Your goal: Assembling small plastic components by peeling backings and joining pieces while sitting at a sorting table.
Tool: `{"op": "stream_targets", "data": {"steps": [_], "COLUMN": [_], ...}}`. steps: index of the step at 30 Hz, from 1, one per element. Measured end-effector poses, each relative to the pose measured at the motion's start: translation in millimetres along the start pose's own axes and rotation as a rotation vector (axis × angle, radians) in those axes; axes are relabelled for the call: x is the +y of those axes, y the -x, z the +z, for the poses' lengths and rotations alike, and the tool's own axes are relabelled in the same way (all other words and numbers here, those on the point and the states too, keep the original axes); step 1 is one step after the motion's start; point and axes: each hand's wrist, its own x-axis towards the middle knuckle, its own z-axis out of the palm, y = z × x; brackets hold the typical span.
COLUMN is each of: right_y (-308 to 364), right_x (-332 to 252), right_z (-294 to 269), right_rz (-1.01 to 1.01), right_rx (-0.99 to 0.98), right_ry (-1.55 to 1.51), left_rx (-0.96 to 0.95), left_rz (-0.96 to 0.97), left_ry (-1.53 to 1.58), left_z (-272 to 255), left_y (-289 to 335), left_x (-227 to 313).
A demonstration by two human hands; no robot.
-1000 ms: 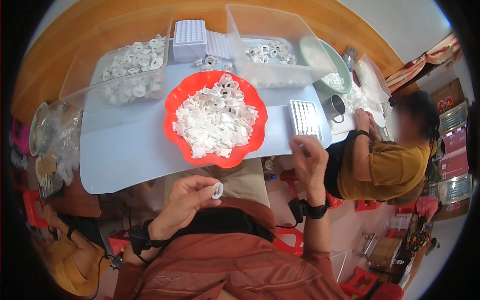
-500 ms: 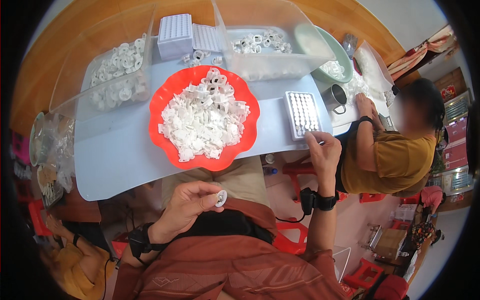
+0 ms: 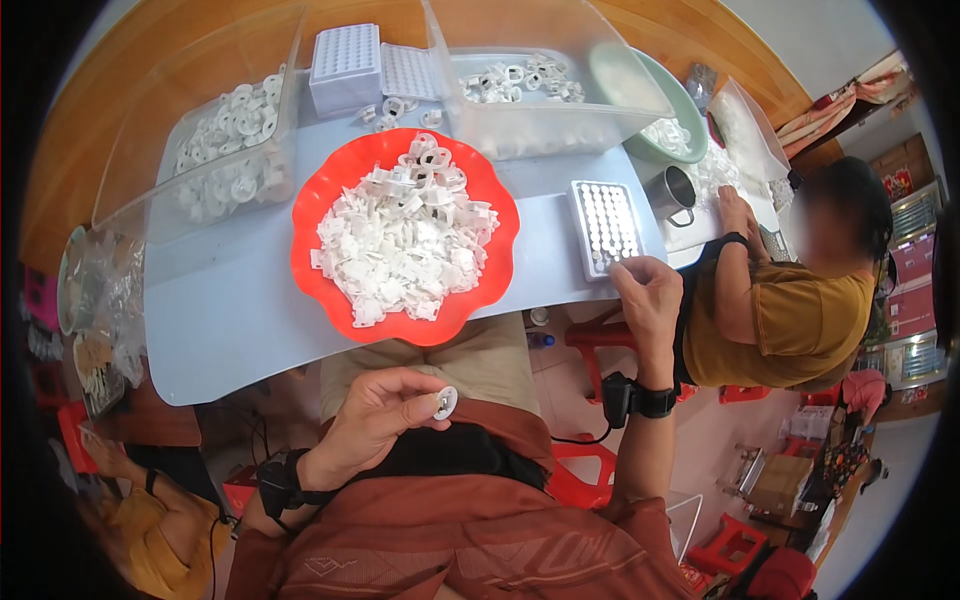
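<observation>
Pinched between thumb and fingers, a small round white plastic part [image 3: 446, 403] is in my left hand [image 3: 385, 420], low over my lap. My right hand [image 3: 650, 300] has its thumb and fingertips drawn together at the near edge of a white tray [image 3: 578, 232]. Rows of small round shiny discs [image 3: 610, 225] fill that tray. Anything between the right fingertips is too small to make out. In front of me a red wavy-edged bowl [image 3: 312, 275] holds a heap of white plastic pieces [image 3: 400, 245].
Clear bins [image 3: 560, 135] [image 3: 200, 170] with round white parts stand at the back. Between them are stacked white trays [image 3: 345, 75]. A metal mug [image 3: 672, 192] and a green basin [image 3: 680, 140] sit at right, where another person [image 3: 790, 310] works. A second person [image 3: 170, 520] is at lower left.
Little has changed. The left hand with its white part has shifted very slightly, while the right hand stays at the tray's near edge with its fingertips a bit closer together.
</observation>
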Motion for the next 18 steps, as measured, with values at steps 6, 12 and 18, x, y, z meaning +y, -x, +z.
{"op": "stream_targets", "data": {"steps": [6,12,18], "right_y": [8.8,23.9,49.5], "right_x": [4.6,-1.4,-32.5], "right_z": [4.8,9.6,3.6], "right_rz": [-0.04,-0.194,-0.058], "right_rx": [-0.002,0.083,-0.061], "right_ry": [-0.043,-0.058,-0.371], "left_rx": [0.01,0.068,0.066], "left_rz": [-0.008,-0.019,-0.038], "left_ry": [0.005,0.019,0.094], "left_z": [-0.7,-0.2,1.9], "left_y": [1.8,3.4,-1.1], "left_x": [-0.2,-0.7,0.4]}}
